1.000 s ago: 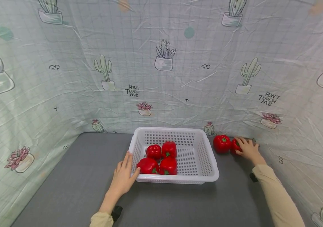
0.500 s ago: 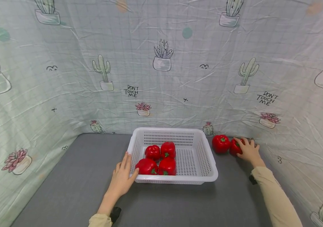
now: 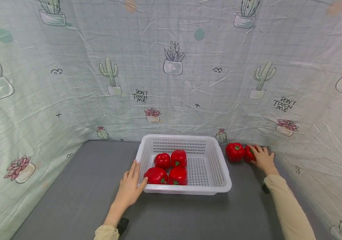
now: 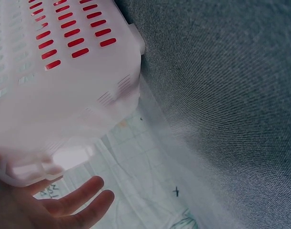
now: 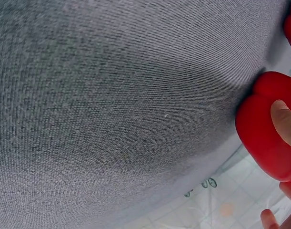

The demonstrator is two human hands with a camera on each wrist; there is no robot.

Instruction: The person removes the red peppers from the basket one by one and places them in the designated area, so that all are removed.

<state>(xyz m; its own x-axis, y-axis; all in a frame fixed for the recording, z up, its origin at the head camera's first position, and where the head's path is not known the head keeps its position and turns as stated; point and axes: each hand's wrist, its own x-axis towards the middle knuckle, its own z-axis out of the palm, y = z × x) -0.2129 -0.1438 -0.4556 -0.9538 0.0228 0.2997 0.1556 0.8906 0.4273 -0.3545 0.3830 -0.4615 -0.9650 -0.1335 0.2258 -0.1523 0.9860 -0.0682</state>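
Several red bell peppers (image 3: 178,175) lie in the left half of a white perforated plastic basket (image 3: 209,190). My left hand (image 3: 130,185) rests on the basket's left rim near the front corner, its fingers fairly straight. From the left wrist, some fingers (image 4: 83,196) show beside the basket wall, others partly behind the rim. To the right of the basket, my right hand (image 3: 264,160) holds another red bell pepper (image 5: 262,129) that sits on the table. Its thumb (image 5: 284,122) lies against the pepper's side, and the hand covers part of it.
One more red bell pepper (image 3: 235,152) stands between the basket and the held one, close to both. A grey cloth-like surface (image 3: 177,216) covers the table. Cactus-printed sheeting (image 3: 171,90) rises at the back and both sides, close behind the right hand.
My right forearm has shifted slightly to the left, while the hand stays at the same pepper. The left hand and the basket keep their places.
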